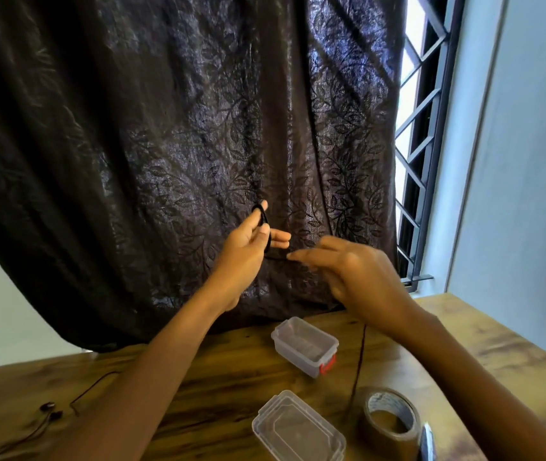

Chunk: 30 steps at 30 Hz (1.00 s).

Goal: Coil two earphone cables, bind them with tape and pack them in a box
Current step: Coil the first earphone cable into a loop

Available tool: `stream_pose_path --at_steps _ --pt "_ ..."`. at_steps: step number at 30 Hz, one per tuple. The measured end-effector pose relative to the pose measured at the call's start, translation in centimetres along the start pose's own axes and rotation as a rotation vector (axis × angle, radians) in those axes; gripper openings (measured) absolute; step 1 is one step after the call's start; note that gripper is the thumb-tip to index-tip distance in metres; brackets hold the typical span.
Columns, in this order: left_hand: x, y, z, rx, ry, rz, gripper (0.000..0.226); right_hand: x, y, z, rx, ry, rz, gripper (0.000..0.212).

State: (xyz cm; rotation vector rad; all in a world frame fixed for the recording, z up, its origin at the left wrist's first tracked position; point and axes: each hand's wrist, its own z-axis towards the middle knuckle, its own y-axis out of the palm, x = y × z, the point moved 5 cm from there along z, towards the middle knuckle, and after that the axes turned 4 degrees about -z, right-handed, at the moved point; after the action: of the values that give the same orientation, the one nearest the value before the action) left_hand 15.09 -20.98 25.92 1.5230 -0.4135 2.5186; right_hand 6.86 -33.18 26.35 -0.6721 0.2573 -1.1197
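Note:
My left hand (248, 251) is raised before the dark curtain with a black earphone cable (262, 217) looped around its spread fingers. My right hand (348, 271) pinches the same cable just right of the loop; the loose end (359, 364) hangs down to the table. A second earphone (49, 412) lies uncoiled at the table's left edge. The clear plastic box (304, 346) with a red clasp stands open at mid table. Its clear lid (298, 430) lies nearer to me. A roll of brown tape (389, 424) stands at the lower right.
The wooden table (231, 377) is backed by a dark leaf-patterned curtain (165, 144). A barred window (421, 128) and a pale wall are at the right. A shiny metal object (427, 442) lies beside the tape roll, partly cut off.

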Motion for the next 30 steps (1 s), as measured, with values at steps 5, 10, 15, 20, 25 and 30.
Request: stream_pose_path --at_steps 5,10,15,20,25,30 --pt "0.3 1.7 -1.6 -0.183 -0.096 -0.047 0.034 0.5 -2.7 3.2 0.065 -0.132 -0.11 0.037" --pt "1.0 2.8 -2.4 -0.352 -0.146 -0.189 0.032 1.7 -3.3 5.5 0.071 -0.075 -0.005 0.02" --pt "2.4 2.5 -2.5 -0.374 -0.126 -0.359 0.033 4.5 -2.1 5.6 0.073 0.126 0.251 0.013" --pt "3.0 1.9 -2.1 -0.339 -0.095 -0.382 0.031 5.2 0.8 3.7 -0.005 0.255 0.385 0.019" --pt "2.7 1.6 -1.9 -0.23 -0.059 -0.393 0.029 4.3 2.9 1.9 0.072 0.388 0.488 0.016" --pt "2.8 1.1 -1.6 -0.121 0.017 -0.377 0.031 3.4 5.3 -0.3 0.054 0.508 0.593 0.014"
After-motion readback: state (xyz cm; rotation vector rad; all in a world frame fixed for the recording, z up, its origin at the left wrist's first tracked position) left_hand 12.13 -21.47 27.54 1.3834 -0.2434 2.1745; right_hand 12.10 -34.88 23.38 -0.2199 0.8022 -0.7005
